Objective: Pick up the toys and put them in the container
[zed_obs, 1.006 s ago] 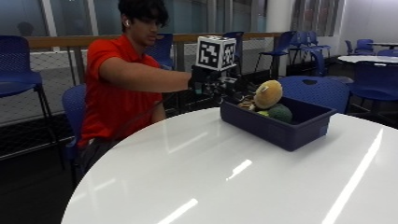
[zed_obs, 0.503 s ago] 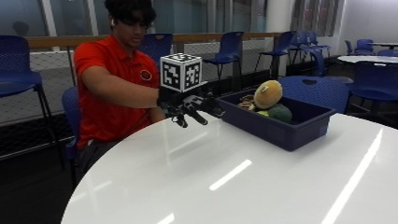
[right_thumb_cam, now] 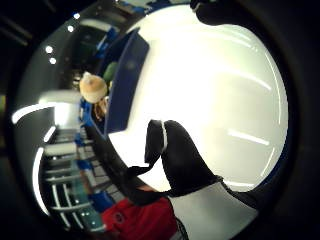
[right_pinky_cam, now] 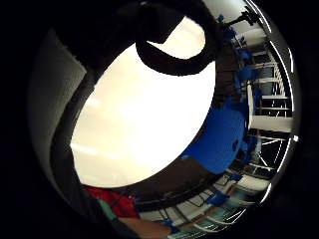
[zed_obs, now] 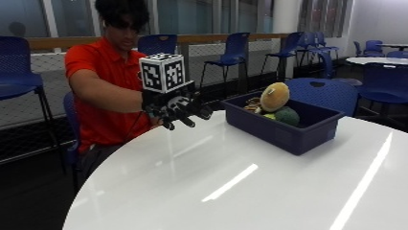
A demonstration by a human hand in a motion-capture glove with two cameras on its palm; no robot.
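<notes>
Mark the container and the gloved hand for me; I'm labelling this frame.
container (zed_obs: 274,132), outside view, its near side wall.
gloved hand (zed_obs: 178,111), outside view, the knuckles above the loosely curled fingers.

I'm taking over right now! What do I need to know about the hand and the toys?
Right hand: gloved, empty, fingers relaxed, held above the white table's near edge, apart from the container.
Toys: a tan plush toy, a green one and a brownish one sit inside the blue container on the table.
Done: every toy in sight is in the container.
Left: no loose toy shows on the table in any view; probably nothing more to pick up, but check the table parts out of view.
</notes>
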